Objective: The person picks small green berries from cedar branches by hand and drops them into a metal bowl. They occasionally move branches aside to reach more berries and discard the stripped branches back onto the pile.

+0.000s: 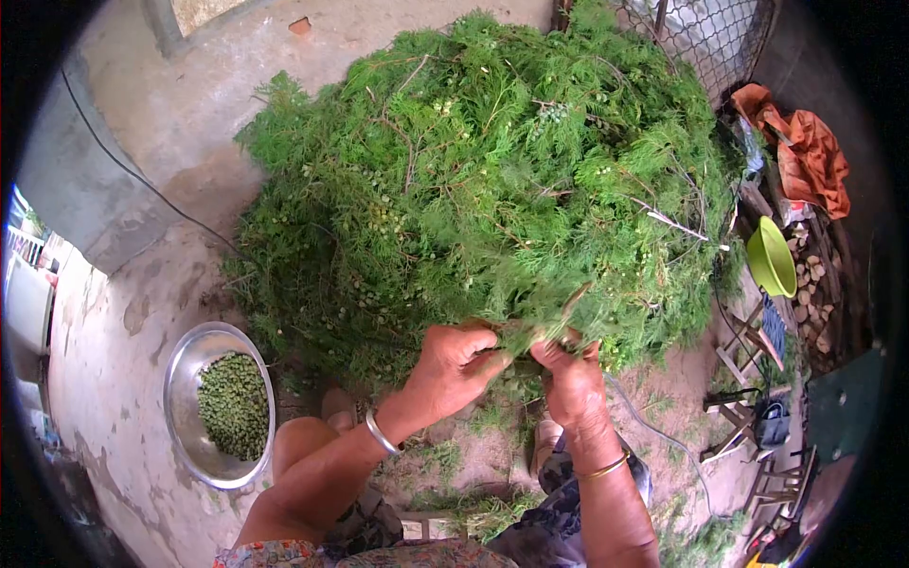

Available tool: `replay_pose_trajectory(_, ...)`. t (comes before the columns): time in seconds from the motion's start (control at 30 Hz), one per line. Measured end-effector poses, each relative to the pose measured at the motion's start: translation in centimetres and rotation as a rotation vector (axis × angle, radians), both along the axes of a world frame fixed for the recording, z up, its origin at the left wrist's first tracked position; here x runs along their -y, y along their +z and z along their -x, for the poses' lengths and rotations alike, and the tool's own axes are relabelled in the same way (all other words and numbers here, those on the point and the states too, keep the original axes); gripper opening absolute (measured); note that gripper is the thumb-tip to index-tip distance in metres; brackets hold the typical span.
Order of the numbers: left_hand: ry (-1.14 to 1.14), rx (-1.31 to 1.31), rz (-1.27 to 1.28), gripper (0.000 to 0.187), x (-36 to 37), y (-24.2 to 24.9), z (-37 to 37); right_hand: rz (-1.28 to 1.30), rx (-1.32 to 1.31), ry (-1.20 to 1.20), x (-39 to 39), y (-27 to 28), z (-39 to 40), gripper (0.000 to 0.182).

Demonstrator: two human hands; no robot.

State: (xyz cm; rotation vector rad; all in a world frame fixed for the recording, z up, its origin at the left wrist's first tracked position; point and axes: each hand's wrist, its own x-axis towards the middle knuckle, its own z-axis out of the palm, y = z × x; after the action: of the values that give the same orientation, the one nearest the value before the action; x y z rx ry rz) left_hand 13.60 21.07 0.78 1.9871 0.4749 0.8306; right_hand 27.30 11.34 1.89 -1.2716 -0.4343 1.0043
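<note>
A large heap of leafy green branches (pixel 454 189) fills the middle of the view, with small pale green cones among the leaves. At its near edge my left hand (pixel 459 367), a silver bangle at the wrist, pinches a green sprig. Close to its right, my right hand (pixel 570 379), with a gold bangle, is closed on a branch (pixel 574 299) whose leaves are blurred by motion. A metal basin (pixel 180 417) stands on the floor at the left and holds many small green cones (pixel 233 407).
A yellow-green bowl (pixel 772 257) leans at the right beside cut firewood (pixel 810 284) and an orange cloth (pixel 810 156). Wooden stools (pixel 743 426) stand at the lower right. A dark cable (pixel 156 189) runs along the left floor; a wire mesh (pixel 710 43) is behind the heap.
</note>
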Motion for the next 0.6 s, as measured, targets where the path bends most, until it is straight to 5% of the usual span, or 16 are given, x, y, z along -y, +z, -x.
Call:
replay_pose_trajectory(0.07, -0.009, -0.058, -0.027, 0.016, 0.4, 0.8, 0.2, -0.007, 0.040, -0.011, -0.2, 0.5, -0.7, 0.021)
replay_pose_trajectory(0.13, -0.071, -0.172, 0.206, 0.016, 0.5, 1.7, 0.4, -0.051, -0.025, -0.137, -0.4, 1.1, -1.4, 0.021)
replay_pose_trajectory(0.33, -0.002, -0.239, 0.042, 0.017, -1.3, -0.3, 1.4, -0.144, -0.378, -0.186, 0.5, 1.0, -4.5, 0.017)
replay_pose_trajectory(0.47, 0.203, 0.018, 0.487, 0.011, -1.8, 0.9, 1.6, -0.168, -0.502, -0.237, 0.7, 1.3, -5.0, 0.020)
replay_pose_trajectory(0.6, 0.121, 0.174, 0.720, 0.013, -1.6, 1.5, 1.8, -0.174, -0.481, -0.216, 0.9, 1.7, -4.7, 0.020)
